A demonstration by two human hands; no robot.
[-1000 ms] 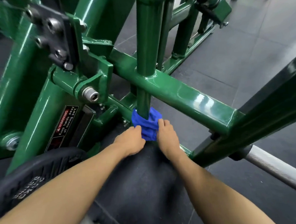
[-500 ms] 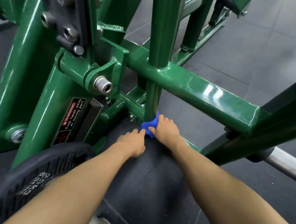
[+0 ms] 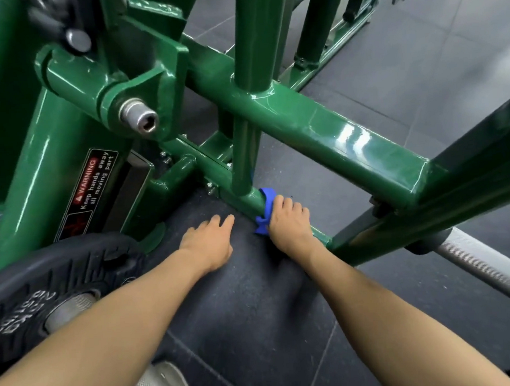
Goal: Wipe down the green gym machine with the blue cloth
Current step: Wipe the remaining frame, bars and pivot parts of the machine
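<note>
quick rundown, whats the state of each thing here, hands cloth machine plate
right hand: curled on the blue cloth, pressing it to the low green bar
blue cloth: bunched, wrapped over the bar
left hand: fingers relaxed, holding nothing, beside the bar
weight plate: mounted on a metal sleeve
warning label: stuck on the frame, readable

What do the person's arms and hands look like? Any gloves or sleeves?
No gloves. The left hand and right hand are both bare, with no rings that I can see. The left forearm and right forearm are bare too: no sleeves, watch or bands in view.
</note>
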